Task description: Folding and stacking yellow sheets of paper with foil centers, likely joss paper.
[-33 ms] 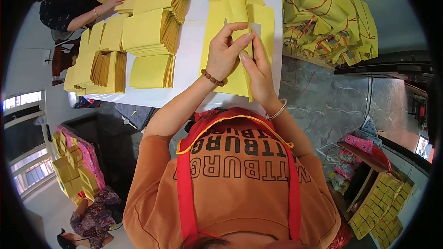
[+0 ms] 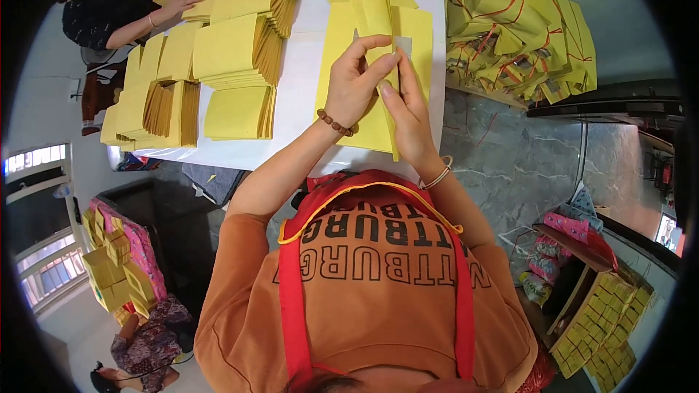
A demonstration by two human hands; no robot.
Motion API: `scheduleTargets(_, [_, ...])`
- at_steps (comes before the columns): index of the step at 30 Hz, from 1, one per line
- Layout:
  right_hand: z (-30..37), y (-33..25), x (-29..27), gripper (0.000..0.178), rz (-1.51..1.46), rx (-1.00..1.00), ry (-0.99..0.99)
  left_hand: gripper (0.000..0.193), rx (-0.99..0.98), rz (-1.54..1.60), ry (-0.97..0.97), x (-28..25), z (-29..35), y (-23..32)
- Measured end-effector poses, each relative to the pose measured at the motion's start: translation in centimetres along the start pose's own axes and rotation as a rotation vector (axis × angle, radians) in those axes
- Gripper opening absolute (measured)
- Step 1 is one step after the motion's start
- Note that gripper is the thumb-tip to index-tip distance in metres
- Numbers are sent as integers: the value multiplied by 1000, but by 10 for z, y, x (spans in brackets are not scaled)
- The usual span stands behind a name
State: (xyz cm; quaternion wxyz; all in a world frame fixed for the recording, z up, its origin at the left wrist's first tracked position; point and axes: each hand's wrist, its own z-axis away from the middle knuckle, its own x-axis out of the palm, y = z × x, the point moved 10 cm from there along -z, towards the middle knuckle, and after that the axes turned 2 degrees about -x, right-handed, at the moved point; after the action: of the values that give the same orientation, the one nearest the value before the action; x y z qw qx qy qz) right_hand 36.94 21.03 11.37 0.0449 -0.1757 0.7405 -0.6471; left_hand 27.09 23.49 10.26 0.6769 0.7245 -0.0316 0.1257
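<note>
Both of my hands are pinched together over the near right part of the white table (image 2: 302,51). My left hand (image 2: 353,84), with a brown bead bracelet at the wrist, is closed on a folded sheet of yellow paper (image 2: 370,14). On the same sheet's long right edge, my right hand (image 2: 411,113) is closed too, thumb and fingers nearly meeting the left ones. The sheet stands partly on edge and curls over at its far end. Beneath it lie flat yellow sheets (image 2: 336,36) with a grey patch (image 2: 404,46) showing. My hands hide the sheet's middle.
Folded yellow paper stacks (image 2: 229,47) fill the table's left side, where another person's hand (image 2: 182,1) rests on one. Yellow bundles tied with red string (image 2: 510,36) are piled at right. A person (image 2: 153,335) sits lower left. Yellow blocks (image 2: 601,313) stand lower right.
</note>
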Motion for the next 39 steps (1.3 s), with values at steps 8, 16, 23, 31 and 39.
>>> scheduleTargets(8, [0, 0, -1, 60, -75, 39, 7, 31, 46, -26, -9, 2, -1, 4])
scheduleTargets(16, [1, -2, -2, 58, -107, 68, 18, 31, 52, -56, -32, 3, 0, 6])
scheduleTargets(23, [1, 1, 0, 58, -134, 82, 11, 35, 111, -90, -23, 4, 0, 9])
scheduleTargets(31, [2, 5, -1, 56, -241, 105, 26, 36, 87, -92, -36, 3, -1, 8])
scheduleTargets(39, [3, 8, -1, 56, -285, 117, 36, 25, 52, -79, -24, 0, 0, 2])
